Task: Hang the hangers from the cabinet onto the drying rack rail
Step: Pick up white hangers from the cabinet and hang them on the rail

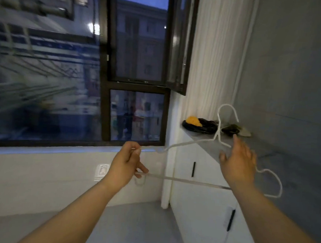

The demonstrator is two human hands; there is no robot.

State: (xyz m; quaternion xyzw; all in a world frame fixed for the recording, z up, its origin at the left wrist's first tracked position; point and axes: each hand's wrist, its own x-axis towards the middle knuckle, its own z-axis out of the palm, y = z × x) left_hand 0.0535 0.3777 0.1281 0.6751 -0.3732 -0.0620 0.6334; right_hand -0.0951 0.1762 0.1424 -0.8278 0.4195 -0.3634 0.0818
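White wire hanger (190,181) mid-frame, hook up, beside white cabinet (207,207) at right. Left hand (127,162) pinches its left end, fingers curled. Right hand (237,162) fingers straight, spread, over right shoulder; contact unclear

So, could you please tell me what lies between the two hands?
In the head view, a white hanger spans the gap: the left hand pinches one end, and its bar runs toward the open right hand.

I'm seeing a home, prob. an apt balcony nook: dark-framed window (105,100) w/ flats (141,42) opposite, white curtain (211,59), white cabinet (203,207) w/ bags (202,126) at its top's far edge, wall socket (102,171) below the sill.
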